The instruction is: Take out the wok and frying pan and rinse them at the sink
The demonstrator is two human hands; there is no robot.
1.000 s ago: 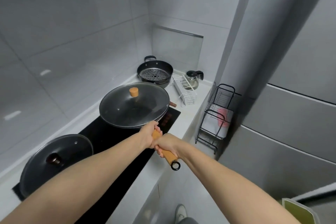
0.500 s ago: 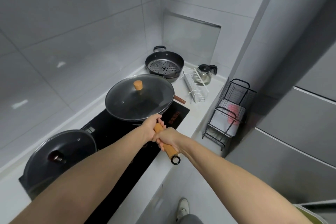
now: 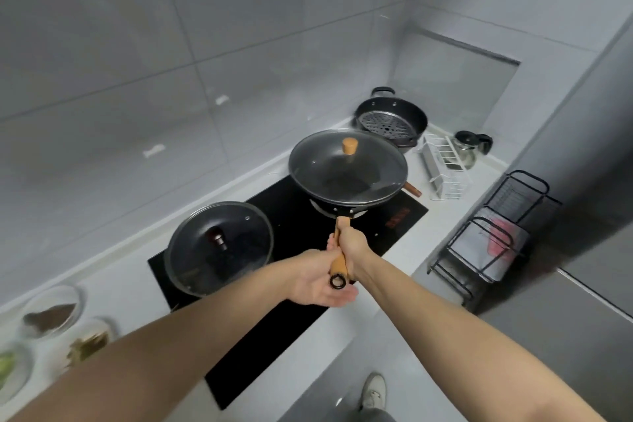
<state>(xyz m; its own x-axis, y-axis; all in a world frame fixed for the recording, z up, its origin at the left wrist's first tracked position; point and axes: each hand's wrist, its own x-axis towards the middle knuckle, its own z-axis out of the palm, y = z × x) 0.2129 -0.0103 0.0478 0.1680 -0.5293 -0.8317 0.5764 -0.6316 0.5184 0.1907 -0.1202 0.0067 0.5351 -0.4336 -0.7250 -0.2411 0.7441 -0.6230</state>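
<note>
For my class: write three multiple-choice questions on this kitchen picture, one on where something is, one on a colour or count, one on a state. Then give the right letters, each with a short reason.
1. Where is the pot with the steamer tray?
A. In the far corner, behind the wok
B. On the floor
C. Beside the glass bowls

2. What colour is the knob on the wok's lid?
A. Red
B. Light wood
C. Blue

3. How is the wok's handle held?
A. Nobody touches it
B. Left hand alone clamps it
C. Right hand closed round it, left hand open under its end

Answers:
1 A: the pot stands in the corner past the wok.
2 B: the knob is pale orange-brown wood.
3 C: the right hand wraps the handle; the left hand lies palm up beneath the ring end.
</note>
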